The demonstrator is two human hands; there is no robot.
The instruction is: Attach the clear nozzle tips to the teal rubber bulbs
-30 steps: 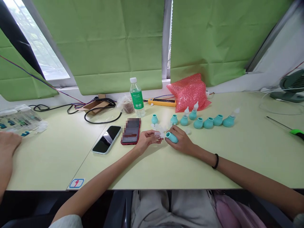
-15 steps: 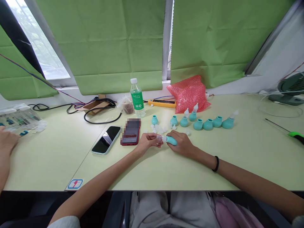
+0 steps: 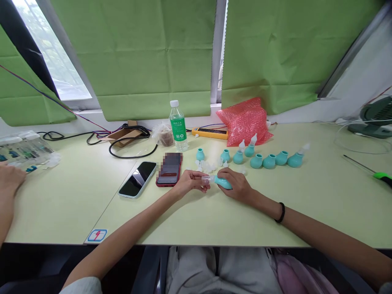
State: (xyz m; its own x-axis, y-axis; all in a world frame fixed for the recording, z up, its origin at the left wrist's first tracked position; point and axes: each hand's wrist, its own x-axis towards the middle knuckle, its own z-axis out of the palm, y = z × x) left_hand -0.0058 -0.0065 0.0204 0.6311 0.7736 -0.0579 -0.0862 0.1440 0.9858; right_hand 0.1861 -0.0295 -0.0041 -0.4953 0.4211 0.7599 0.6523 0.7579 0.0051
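Observation:
My right hand (image 3: pixel 235 184) is wrapped round a teal rubber squeeze bulb (image 3: pixel 223 182), its neck facing left. At that neck is a clear plastic nozzle (image 3: pixel 208 179), pinched between the thumb and fingers of my left hand (image 3: pixel 192 182). Nozzle and bulb lie in one line and meet; how deep the nozzle sits, I cannot tell. Behind my hands are small clear and whitish plastic pieces (image 3: pixel 207 166). Several teal bulbs stand beyond, some open-necked, like this bulb (image 3: pixel 269 161), and others with clear nozzles on, like this capped bulb (image 3: pixel 295 160).
Left of my hands lie a red-cased phone (image 3: pixel 169 169) and a pale-edged phone (image 3: pixel 137 179). Behind stand a water bottle (image 3: pixel 178 128) and a red bubble-wrap bag (image 3: pixel 245 122). A screwdriver (image 3: pixel 382 176) lies far right. Another person's hand (image 3: pixel 12 179) rests at the left edge.
The nozzle and the bulb's neck now look closer together, and more of the bulb shows beneath my right fingers. Both hands stay in nearly the same place; the view has shifted slightly.

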